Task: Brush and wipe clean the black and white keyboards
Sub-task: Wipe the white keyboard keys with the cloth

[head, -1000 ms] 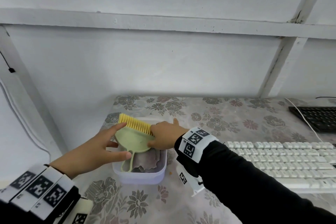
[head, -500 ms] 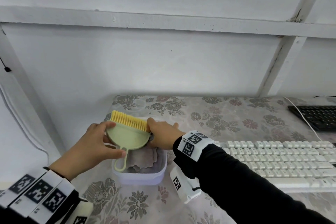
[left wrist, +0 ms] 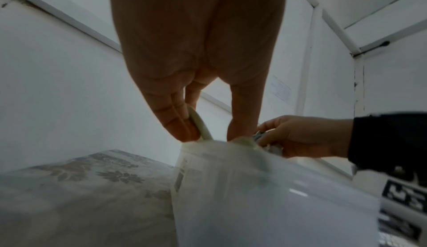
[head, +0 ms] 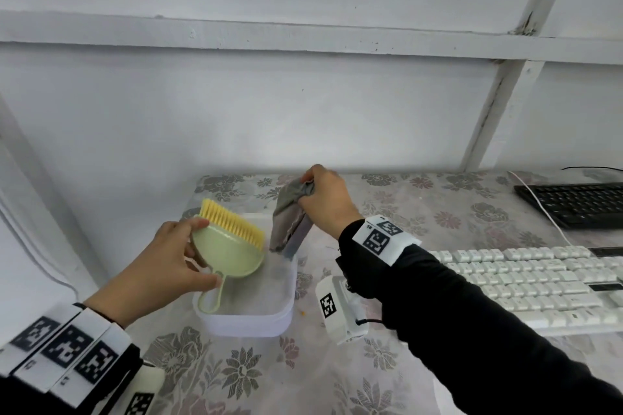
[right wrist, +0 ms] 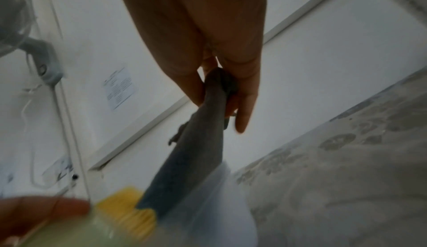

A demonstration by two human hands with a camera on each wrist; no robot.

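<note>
My left hand (head: 175, 256) grips a pale green dustpan (head: 229, 254) with a yellow brush (head: 232, 224) clipped in it, tilted over a white plastic tub (head: 256, 317). My right hand (head: 325, 199) pinches a grey cloth (head: 288, 219) and holds it above the tub's far right corner, its lower end hanging at the rim. In the right wrist view the cloth (right wrist: 196, 150) hangs from the fingers (right wrist: 245, 104). The white keyboard (head: 539, 276) lies at the right; the black keyboard (head: 580, 204) sits behind it.
A floral tablecloth (head: 236, 377) covers the table. A white wall with a ledge rises behind. A white cable (head: 542, 209) runs between the keyboards. The left table edge is close to the tub.
My right hand has pulled the grey cloth up out of the tub and moved right. My left hand has tipped the dustpan and brush to the left.
</note>
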